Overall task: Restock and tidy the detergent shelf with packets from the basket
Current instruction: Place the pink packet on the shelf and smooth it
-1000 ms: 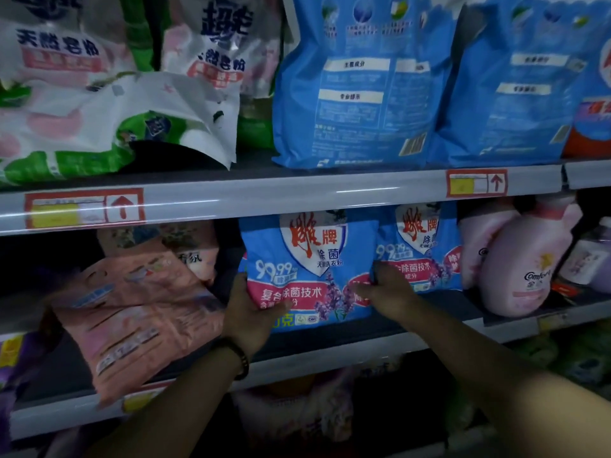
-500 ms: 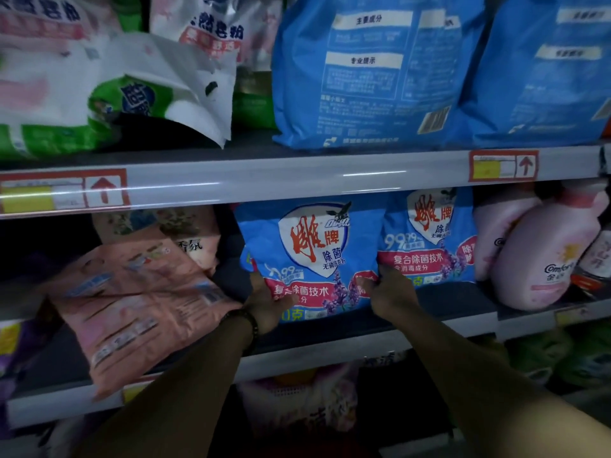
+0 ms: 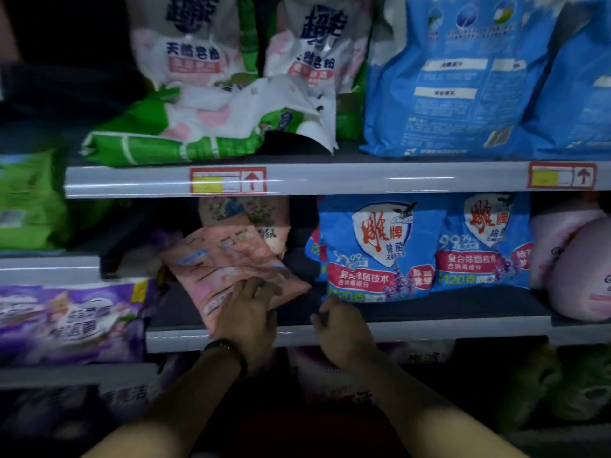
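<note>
Now my left hand (image 3: 246, 317) lies flat, fingers spread, on the pink detergent packet (image 3: 231, 279); my right hand (image 3: 340, 328) hovers, loosely curled, empty, over the shelf edge (image 3: 463, 328).

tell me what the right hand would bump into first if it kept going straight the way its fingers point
Most likely the blue packet standing just beyond the right hand. Its fingertips are near the packet's bottom left corner; depth is hard to judge, so whether they touch is unclear.

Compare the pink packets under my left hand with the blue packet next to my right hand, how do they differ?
The pink packets lie flat and skewed in a loose pile; the blue packet stands upright, facing out. The left hand rests on the pink packets; the right hand sits just below the blue packet's corner. Both are on the same shelf.
</note>
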